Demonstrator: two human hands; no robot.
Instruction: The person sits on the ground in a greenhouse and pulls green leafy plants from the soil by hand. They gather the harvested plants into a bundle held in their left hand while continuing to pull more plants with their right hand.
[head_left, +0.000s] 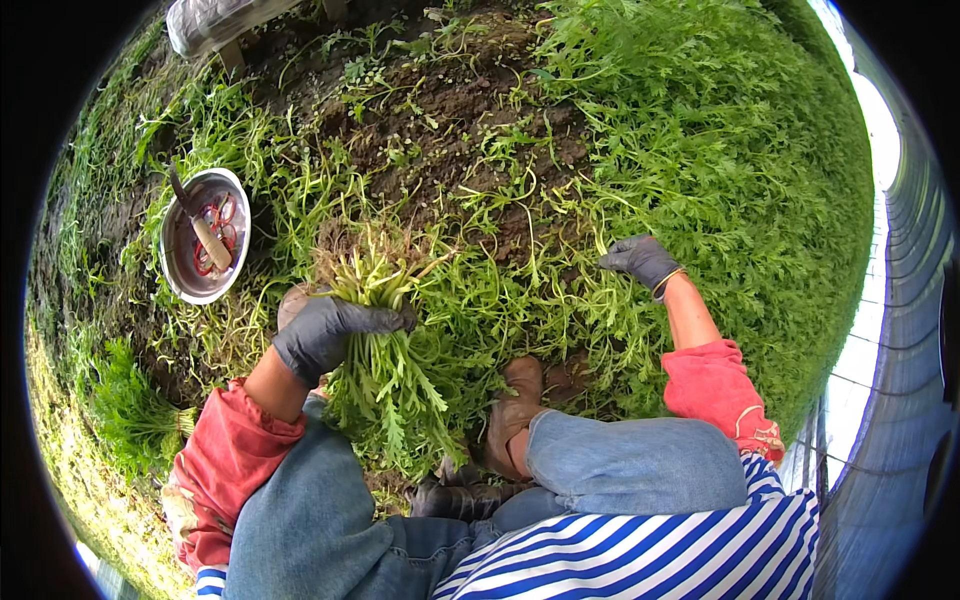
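My left hand (330, 330), in a dark glove, grips a thick bunch of leafy greens (390, 382). Its pale stems and soil-covered roots stick up above my fingers, while the serrated leaves hang down between my knees. Off to the right, my gloved right hand (641, 262) has its fingers drawn together at a pale green stem (601, 234) along the edge of the standing crop. Leaves around the fingertips partly hide the hold. Loose greens (487, 300) lie strewn on the ground between my hands.
An oval metal basin (169, 277) at left holds a wooden-handled blade (213, 244) and red ties (225, 214). A tied bundle of greens (135, 412) lies lower left. Dense crop (735, 172) stands at right, beside plastic sheeting (900, 375). A plastic-wrapped bench (217, 26) is top left.
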